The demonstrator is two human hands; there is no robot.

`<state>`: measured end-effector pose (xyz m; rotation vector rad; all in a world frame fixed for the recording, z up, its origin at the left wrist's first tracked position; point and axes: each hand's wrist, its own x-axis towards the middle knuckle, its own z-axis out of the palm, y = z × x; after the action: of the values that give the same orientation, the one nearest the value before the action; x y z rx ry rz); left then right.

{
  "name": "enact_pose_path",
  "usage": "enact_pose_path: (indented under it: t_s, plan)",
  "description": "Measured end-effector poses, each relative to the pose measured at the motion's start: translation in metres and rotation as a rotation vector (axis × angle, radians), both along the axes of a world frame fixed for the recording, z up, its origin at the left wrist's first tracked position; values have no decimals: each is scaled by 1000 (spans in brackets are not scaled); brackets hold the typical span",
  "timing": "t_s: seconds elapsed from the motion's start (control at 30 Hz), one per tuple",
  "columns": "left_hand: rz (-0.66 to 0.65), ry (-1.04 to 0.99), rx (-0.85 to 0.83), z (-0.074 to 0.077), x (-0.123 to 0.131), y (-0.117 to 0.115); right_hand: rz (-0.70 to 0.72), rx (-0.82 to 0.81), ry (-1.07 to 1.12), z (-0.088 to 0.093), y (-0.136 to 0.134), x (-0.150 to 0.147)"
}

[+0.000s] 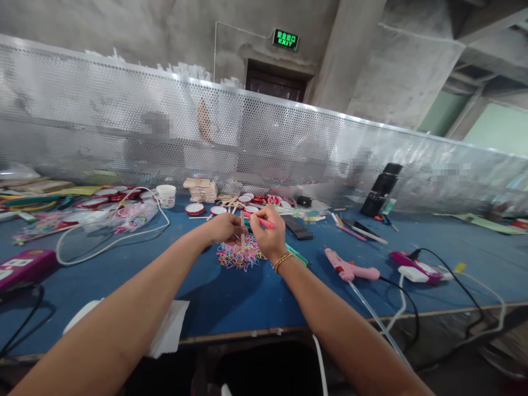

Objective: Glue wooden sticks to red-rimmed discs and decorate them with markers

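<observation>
My left hand (229,229) is closed on a flat wooden stick (243,231) that stands roughly upright. In my right hand (269,233) is a pink pen (264,222), its tip pointing left toward the stick; whether it touches cannot be made out. Below both hands lies a pile of small coloured rubber bands (239,256) on the blue table (214,313). Behind the hands are round red-and-white tins (195,209) and more wooden sticks. A green strip-like thing (297,254) lies partly hidden by my right wrist.
A pink glue gun (350,268) with a cord rests at right, near a purple power strip (416,267). A black bottle (381,189) and a paper cup (166,196) stand farther back. Another purple power strip (28,268) is at left. A perforated metal screen (289,137) borders the table's back.
</observation>
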<state>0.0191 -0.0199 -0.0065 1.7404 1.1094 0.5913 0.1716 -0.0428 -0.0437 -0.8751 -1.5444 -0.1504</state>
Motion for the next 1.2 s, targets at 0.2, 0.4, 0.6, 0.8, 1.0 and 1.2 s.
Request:
enact_pose_path:
  t_s: [0.2, 0.4, 0.6, 0.8, 1.0, 1.2]
  plan:
    - [20, -13, -4, 0, -1, 0, -20, -19, 17, 1, 0, 1]
    - [17, 1, 1, 1, 0, -1, -15, 0, 6, 2, -2, 0]
    - [11, -10, -1, -1, 0, 1, -13, 0, -4, 1, -1, 1]
    - [17, -7, 5, -1, 0, 1, -15, 6, -1, 2, -1, 1]
    - [23, -1, 10, 0, 0, -1, -20, 6, -3, 2, -2, 0]
    - [7, -5, -3, 0, 0, -1, -13, 0, -17, 1, -1, 0]
